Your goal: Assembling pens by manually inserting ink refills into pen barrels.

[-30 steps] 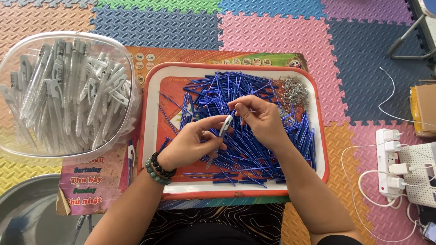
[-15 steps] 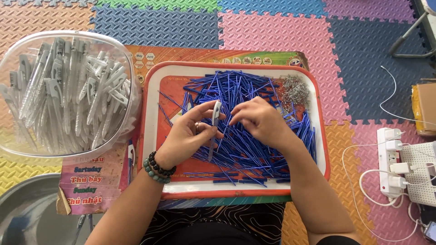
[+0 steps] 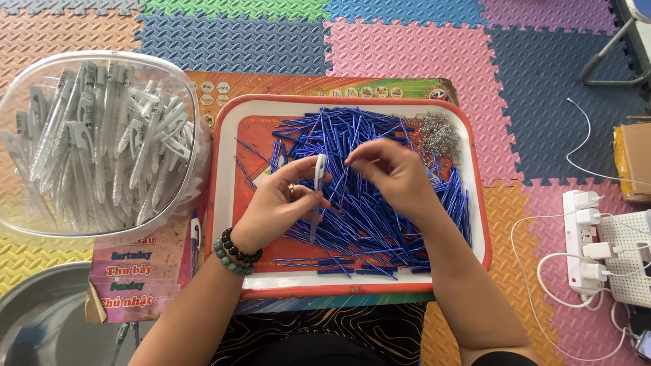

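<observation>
My left hand holds a clear white pen barrel upright over an orange-rimmed tray. The tray is heaped with thin blue pen refills. My right hand hovers just right of the barrel's top, thumb and forefinger pinched together; whether they grip something small I cannot tell. A small heap of tiny metal springs lies in the tray's far right corner. A beaded bracelet is on my left wrist.
A clear plastic tub full of white pen barrels stands left of the tray. A grey metal basin is at the lower left. Power strips and white cables lie at the right on the coloured foam floor mats.
My left hand has turned the pen barrel from slanted to upright and shifted slightly left. My right hand has drawn back from the barrel's tip, fingers still pinched.
</observation>
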